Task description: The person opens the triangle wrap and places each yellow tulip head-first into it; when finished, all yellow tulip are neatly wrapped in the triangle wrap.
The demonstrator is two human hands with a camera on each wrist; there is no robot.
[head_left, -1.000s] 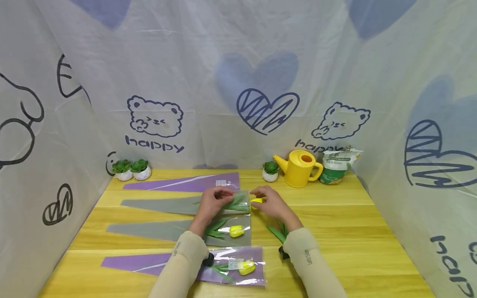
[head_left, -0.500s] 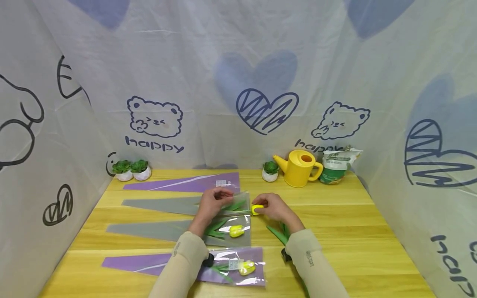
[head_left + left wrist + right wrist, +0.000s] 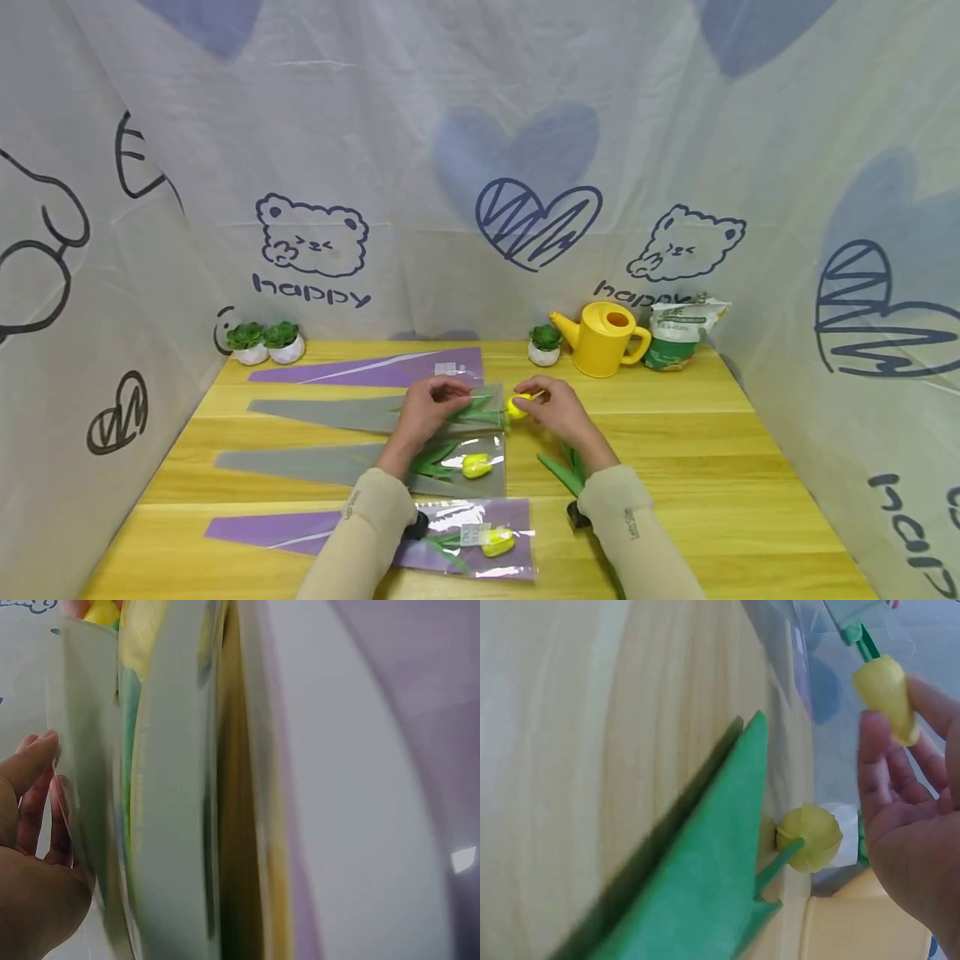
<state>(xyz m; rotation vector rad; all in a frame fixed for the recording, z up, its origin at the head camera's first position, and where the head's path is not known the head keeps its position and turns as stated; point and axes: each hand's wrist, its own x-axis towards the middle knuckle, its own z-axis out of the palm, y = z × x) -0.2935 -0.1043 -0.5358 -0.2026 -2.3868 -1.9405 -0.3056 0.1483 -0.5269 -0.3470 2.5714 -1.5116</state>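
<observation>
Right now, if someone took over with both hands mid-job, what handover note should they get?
Left hand: pinches the mouth of the grey cone-shaped plastic sleeve.
Right hand: holds the yellow artificial tulip head, its green leaves inside that sleeve's mouth.
Done: two tulips sleeved, in the grey sleeve and the purple sleeve nearer the person.
Left: seat this tulip; one loose green-leaved tulip by the right arm; far purple sleeve unfilled.

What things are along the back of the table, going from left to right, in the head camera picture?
Two small green potted plants in white pots → purple plastic flower sleeve → one small green plant in a white pot → yellow plastic watering can → green-and-white bag.
</observation>
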